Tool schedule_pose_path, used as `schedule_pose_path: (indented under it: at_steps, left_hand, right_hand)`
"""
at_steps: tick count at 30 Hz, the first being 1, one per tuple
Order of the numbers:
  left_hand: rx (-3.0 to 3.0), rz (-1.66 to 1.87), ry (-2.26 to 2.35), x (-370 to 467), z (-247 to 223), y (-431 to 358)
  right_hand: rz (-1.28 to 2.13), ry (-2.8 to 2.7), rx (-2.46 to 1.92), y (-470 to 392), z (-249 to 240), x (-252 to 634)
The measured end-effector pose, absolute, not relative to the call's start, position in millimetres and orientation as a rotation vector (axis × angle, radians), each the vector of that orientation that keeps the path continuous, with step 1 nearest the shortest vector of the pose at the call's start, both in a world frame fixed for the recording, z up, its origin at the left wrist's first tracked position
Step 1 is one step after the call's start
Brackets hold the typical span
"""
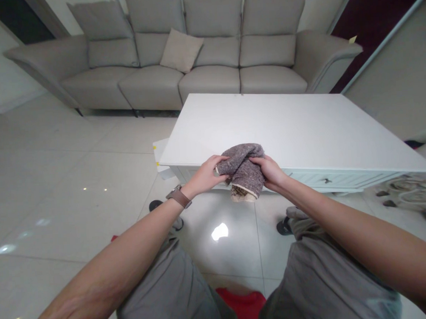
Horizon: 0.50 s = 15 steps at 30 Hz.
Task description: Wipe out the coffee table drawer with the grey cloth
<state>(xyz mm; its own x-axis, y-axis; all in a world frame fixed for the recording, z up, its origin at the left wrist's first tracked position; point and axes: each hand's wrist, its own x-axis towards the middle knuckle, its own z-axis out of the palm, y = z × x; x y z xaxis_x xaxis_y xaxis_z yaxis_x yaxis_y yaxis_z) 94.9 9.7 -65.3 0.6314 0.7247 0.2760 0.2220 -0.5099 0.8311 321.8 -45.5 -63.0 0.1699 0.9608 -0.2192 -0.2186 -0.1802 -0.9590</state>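
Note:
A brownish-grey cloth (250, 169) with a pale edge is bunched and folded over itself at the near edge of the white coffee table (268, 124). Its lower end hangs down in front of the table's edge. My left hand (208, 174), with a brown-strapped watch on the wrist, grips the cloth's left side between thumb and fingers. On the right side, my right hand (272, 172) is closed on the cloth, thumb on top. The fingers under the cloth are hidden.
A grey sofa (209, 79) with a beige cushion (182, 50) stands behind the table. Drawers with a small handle (327, 180) front the table. A white box (161, 154) sits by its left end. Something red (242, 306) lies below, between my legs.

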Motion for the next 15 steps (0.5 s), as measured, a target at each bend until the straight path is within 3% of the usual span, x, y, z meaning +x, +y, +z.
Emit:
schedule_pose_path:
  at_steps: [9, 15]
  left_hand:
    - [1.618, 1.019, 0.869, 96, -59, 18]
    - [1.575, 1.215, 1.031, 76, -41, 23]
  right_hand:
    - [1.414, -0.839, -1.376, -46, -60, 326]
    - [1.601, -1.277, -1.464, -52, -56, 336]
